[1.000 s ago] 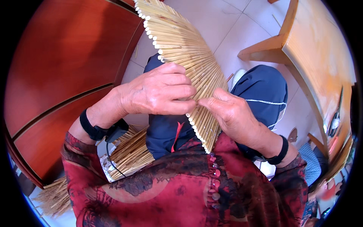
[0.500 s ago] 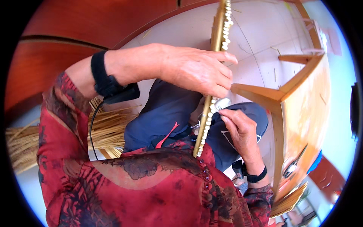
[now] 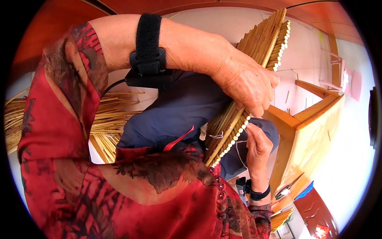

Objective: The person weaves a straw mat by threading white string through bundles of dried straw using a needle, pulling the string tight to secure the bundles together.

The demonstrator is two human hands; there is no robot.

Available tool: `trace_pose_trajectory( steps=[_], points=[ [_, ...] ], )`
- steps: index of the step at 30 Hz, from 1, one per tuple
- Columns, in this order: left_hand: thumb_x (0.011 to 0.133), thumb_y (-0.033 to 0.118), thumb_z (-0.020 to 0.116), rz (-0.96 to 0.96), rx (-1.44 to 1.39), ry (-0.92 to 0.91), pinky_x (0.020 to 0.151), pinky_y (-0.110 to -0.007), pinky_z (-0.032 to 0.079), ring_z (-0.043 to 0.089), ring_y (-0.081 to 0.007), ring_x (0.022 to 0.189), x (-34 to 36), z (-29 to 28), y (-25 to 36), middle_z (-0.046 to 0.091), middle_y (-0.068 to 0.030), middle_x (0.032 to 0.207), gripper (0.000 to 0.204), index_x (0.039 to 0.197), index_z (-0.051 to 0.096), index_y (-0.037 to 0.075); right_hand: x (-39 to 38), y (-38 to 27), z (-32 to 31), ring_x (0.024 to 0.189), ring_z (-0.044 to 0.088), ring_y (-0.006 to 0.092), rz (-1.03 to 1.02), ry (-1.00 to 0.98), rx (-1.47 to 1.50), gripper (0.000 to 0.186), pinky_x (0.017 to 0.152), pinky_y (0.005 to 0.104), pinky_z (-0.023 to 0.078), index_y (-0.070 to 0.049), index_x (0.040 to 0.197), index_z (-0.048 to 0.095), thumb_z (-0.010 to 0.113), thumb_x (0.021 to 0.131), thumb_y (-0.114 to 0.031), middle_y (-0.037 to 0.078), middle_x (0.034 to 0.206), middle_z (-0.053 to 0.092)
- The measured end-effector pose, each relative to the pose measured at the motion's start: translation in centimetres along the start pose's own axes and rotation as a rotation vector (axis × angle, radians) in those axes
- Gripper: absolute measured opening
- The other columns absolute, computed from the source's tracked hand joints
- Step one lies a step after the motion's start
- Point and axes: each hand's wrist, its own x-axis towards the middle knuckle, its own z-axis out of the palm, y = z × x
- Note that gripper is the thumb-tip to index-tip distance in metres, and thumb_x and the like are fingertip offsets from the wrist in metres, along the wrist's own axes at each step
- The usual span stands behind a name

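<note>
A panel of straight tan stalks [image 3: 259, 38] stands tilted between my knees, its pale cut ends [image 3: 234, 139] lined up along the right edge. One thicker stalk [image 3: 275, 38] runs crosswise over the others near that edge. My left hand [image 3: 250, 85] is closed over the panel's edge, the thumb hidden behind the fingers. Just below it, my right hand [image 3: 258, 149] pinches at the cut ends; what lies between its fingertips is too small to make out. A white thread [image 3: 238, 150] hangs in a loop beside the right hand, and another bit of thread [image 3: 217, 136] crosses the panel's face.
Loose stalks [image 3: 109, 119] lie in a heap on the left. To the right stands a wooden piece of furniture [image 3: 308, 135] with legs toward me, scissors [image 3: 283, 193] and a blue object [image 3: 304, 190] on it. Red cabinets [image 3: 131, 7] line the far side.
The panel has turned from nearly edge-on, so its broad stalk face now shows. My left hand has moved right and slightly down with it; my right hand has dropped a little.
</note>
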Motion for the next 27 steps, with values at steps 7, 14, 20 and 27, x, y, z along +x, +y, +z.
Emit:
trace_pose_trajectory(
  steps=[7, 14, 20, 27],
  points=[
    [0.074, 0.018, 0.057, 0.011, 0.063, -0.02, 0.079, -0.033, 0.038, 0.055, -0.0155, 0.078, -0.1, 0.1, 0.0, 0.054, 0.0002, 0.072, 0.009, 0.069, 0.054, 0.012, 0.3, 0.9, 0.6, 0.068, 0.063, 0.0182, -0.122, 0.038, -0.008, 0.017, 0.062, 0.024, 0.049, 0.0, 0.096, 0.065, 0.065, 0.079, 0.006, 0.011, 0.079, 0.066],
    [0.073, 0.019, 0.059, 0.027, 0.132, -0.013, 0.077, -0.034, 0.038, 0.055, -0.0163, 0.077, -0.1, 0.1, 0.1, 0.055, 0.0001, 0.072, 0.009, 0.069, 0.055, 0.011, 0.3, 1.0, 0.5, 0.069, 0.064, 0.0196, -0.123, 0.025, 0.005, 0.017, 0.062, 0.0244, 0.049, 0.001, 0.094, 0.065, 0.066, 0.078, 0.007, 0.011, 0.08, 0.066],
    [0.072, 0.018, 0.059, 0.05, 0.168, -0.024, 0.075, -0.034, 0.039, 0.055, -0.0168, 0.076, -0.4, 0.2, 0.1, 0.054, -0.0001, 0.071, 0.009, 0.068, 0.055, 0.011, 0.6, 0.9, 0.6, 0.068, 0.064, 0.0202, -0.131, 0.002, 0.005, 0.017, 0.062, 0.0252, 0.05, 0.001, 0.093, 0.066, 0.066, 0.077, 0.007, 0.012, 0.079, 0.066],
    [0.072, 0.018, 0.06, 0.046, 0.172, -0.011, 0.076, -0.034, 0.039, 0.055, -0.0162, 0.075, -0.3, 0.1, 0.0, 0.054, 0.0002, 0.07, 0.009, 0.069, 0.055, 0.011, 0.7, 0.9, 0.7, 0.068, 0.065, 0.0215, -0.123, -0.011, -0.006, 0.017, 0.063, 0.0259, 0.05, 0.001, 0.093, 0.066, 0.066, 0.077, 0.007, 0.012, 0.079, 0.066]
  ],
)
